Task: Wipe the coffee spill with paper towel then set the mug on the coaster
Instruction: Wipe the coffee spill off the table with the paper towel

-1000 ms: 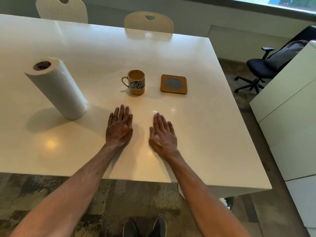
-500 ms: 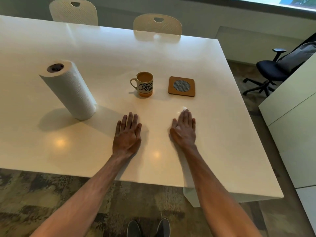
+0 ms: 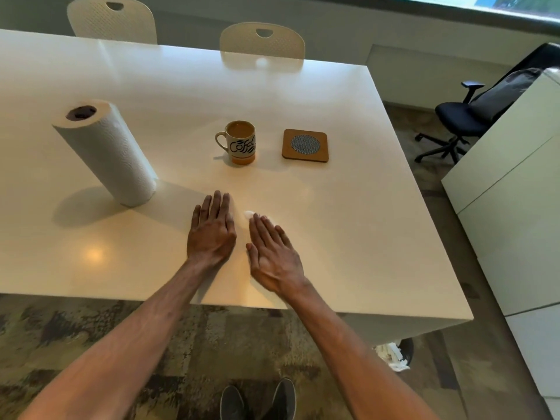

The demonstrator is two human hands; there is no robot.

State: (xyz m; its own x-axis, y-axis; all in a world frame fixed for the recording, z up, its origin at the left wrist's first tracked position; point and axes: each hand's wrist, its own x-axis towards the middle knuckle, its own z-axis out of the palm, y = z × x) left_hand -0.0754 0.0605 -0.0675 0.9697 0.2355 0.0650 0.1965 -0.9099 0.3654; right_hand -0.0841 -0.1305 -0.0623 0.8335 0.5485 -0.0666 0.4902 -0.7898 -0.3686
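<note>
Towel roll (image 3: 112,153) near mug (image 3: 241,144), chairs (image 3: 262,40) beyond

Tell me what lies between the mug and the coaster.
Bare table, nothing else: the head view shows the mug and the coaster standing apart.

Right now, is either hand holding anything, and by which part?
Nothing is gripped. The left hand lies flat on the table; the right hand, fingers straight, presses a small white paper scrap under its fingertips.
</note>
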